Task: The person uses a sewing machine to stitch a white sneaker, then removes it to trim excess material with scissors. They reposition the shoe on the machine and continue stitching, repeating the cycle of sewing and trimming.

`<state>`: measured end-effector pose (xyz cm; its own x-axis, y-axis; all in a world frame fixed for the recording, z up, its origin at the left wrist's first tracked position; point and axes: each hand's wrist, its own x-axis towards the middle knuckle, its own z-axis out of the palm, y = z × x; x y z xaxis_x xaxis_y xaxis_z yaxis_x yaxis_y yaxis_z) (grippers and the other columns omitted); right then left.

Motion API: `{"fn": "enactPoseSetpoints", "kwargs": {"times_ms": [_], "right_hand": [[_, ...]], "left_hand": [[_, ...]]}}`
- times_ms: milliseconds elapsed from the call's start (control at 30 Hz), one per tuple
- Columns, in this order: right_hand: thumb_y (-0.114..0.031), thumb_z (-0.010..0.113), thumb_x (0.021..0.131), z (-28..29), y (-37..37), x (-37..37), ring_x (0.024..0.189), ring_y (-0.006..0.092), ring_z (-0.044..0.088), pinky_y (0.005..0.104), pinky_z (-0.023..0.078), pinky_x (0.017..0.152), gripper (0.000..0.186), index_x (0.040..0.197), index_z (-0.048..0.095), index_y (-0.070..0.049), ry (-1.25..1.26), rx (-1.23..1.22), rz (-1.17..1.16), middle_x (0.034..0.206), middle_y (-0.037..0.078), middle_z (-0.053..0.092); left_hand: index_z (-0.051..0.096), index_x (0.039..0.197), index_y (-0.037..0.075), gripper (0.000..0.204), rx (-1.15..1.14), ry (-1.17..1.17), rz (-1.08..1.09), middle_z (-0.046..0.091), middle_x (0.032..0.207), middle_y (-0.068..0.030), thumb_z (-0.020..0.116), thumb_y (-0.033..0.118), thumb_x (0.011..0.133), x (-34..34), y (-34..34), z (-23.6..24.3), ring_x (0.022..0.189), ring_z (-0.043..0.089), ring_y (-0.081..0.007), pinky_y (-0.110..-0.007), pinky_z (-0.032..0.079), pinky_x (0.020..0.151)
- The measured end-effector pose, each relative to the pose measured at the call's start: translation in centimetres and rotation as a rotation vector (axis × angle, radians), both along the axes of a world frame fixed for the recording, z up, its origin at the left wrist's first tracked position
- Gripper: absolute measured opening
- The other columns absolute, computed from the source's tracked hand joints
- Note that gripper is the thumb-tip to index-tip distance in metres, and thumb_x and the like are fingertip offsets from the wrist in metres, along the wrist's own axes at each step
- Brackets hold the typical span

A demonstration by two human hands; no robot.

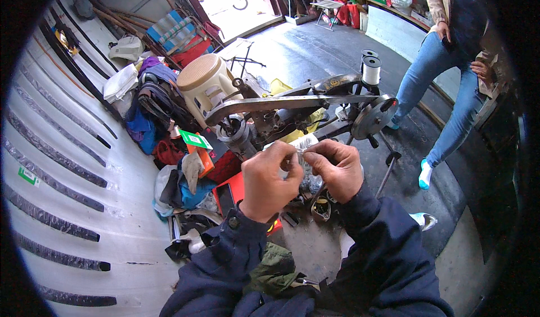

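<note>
My left hand and my right hand meet in the middle of the view, fingertips almost touching. Thumb and forefinger are pinched on both hands. Whatever lies between the fingertips is too small to make out. Just behind them shows a whitish, shiny thing, partly hidden by my fingers. Beyond my hands stands a dark metal hand-cranked sewing machine with a long arm. Its round wheel is at the right end, and a spool of white thread stands above the wheel.
A beige stool stands behind the machine. Bags and clothes are heaped at left, beside a pale wall with dark wrapped strips. At right sits another person in jeans. An orange-red box lies below my left hand.
</note>
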<state>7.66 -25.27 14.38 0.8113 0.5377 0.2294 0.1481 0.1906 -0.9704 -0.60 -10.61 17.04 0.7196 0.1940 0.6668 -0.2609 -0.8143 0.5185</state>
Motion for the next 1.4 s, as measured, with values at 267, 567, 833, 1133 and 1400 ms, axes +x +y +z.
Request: {"fn": "enactPoseSetpoints", "kwargs": {"times_ms": [267,567,833,1133,1400], "right_hand": [[-0.005,0.068,0.093,0.0,-0.3,-0.3,0.064,0.0074,0.057,0.0238,0.046,0.059,0.009,0.096,0.071,0.003,-0.015,0.008,-0.018,0.079,0.004,0.069],[-0.003,0.068,0.091,0.0,-0.1,-0.5,0.066,0.0097,0.062,0.0261,0.051,0.062,0.01,0.096,0.071,0.005,-0.128,-0.014,0.013,0.08,0.007,0.072],[0.004,0.067,0.09,-0.4,-0.5,-0.5,0.072,0.0136,0.067,0.0271,0.054,0.068,0.007,0.094,0.071,0.005,-0.189,-0.071,-0.006,0.083,0.01,0.073],[0.008,0.068,0.086,-0.1,-1.7,0.0,0.086,0.02,0.073,0.0298,0.057,0.08,0.01,0.095,0.071,0.006,-0.563,-0.022,-0.224,0.093,0.015,0.076],[0.006,0.061,0.093,0.2,-4.9,-0.2,0.06,0.0092,0.056,0.0241,0.045,0.056,0.006,0.089,0.063,0.003,-0.462,-0.202,-0.151,0.068,0.005,0.063]], "left_hand": [[0.062,0.11,0.0,0.018,-0.421,0.101,-0.042,0.068,0.102,-0.0081,0.062,0.004,0.092,-2.8,1.1,-0.7,0.081,0.064,-0.0092,-0.026,0.052,0.075],[0.065,0.116,0.001,0.026,-0.047,0.123,-0.136,0.069,0.107,-0.0156,0.07,0.009,0.091,-1.6,1.0,0.8,0.081,0.068,-0.0193,-0.03,0.053,0.067],[0.062,0.088,0.0,0.014,-0.378,0.185,-0.075,0.061,0.074,-0.002,0.065,0.01,0.097,-2.9,0.5,-1.1,0.069,0.054,-0.0065,-0.025,0.046,0.063],[0.063,0.091,0.002,0.006,-0.452,0.115,-0.071,0.053,0.066,0.0037,0.066,0.006,0.095,-4.1,-0.2,-2.6,0.06,0.046,-0.0025,-0.022,0.037,0.055],[0.064,0.092,0.001,0.009,-0.471,0.166,-0.087,0.065,0.081,-0.0012,0.06,0.005,0.099,-4.9,-1.3,-3.7,0.071,0.057,-0.0059,-0.023,0.046,0.065]]}}
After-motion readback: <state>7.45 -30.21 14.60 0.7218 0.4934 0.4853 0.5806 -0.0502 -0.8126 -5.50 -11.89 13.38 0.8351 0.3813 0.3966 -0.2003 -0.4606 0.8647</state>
